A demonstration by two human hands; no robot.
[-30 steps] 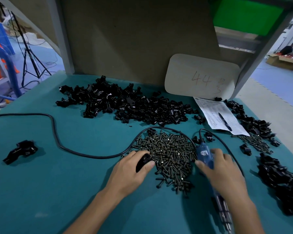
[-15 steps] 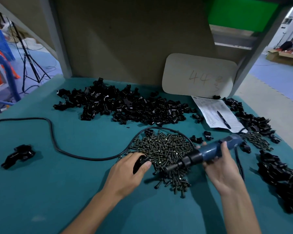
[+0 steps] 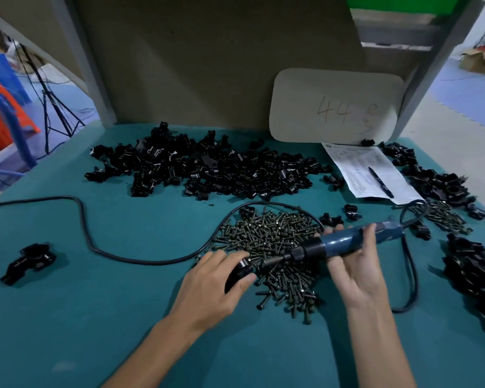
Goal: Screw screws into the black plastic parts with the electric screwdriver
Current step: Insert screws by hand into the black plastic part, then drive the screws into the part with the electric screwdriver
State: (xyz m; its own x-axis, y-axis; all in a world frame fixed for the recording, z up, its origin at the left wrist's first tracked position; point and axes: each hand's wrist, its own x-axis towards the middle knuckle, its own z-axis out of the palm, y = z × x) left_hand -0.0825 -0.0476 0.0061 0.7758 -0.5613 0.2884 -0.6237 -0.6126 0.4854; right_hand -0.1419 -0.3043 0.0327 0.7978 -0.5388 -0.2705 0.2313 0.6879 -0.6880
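Observation:
My right hand (image 3: 356, 264) grips a blue electric screwdriver (image 3: 345, 242) that lies almost level, with its black tip pointing left. That tip meets a black plastic part (image 3: 240, 271), which my left hand (image 3: 213, 284) holds down on the teal table at the near left edge of a heap of dark screws (image 3: 277, 247). My fingers hide most of the part. A long heap of black plastic parts (image 3: 207, 169) lies across the back of the table.
The screwdriver's black cable (image 3: 90, 239) loops over the table to the left and round the screws. A single black part (image 3: 28, 260) lies far left. More black parts (image 3: 476, 270) and screws (image 3: 443, 217) sit at the right, by a paper sheet with a pen (image 3: 381, 177).
My right hand lifted the screwdriver off the table, swung it level and brought its tip left to the part under my left hand. My left hand stayed put.

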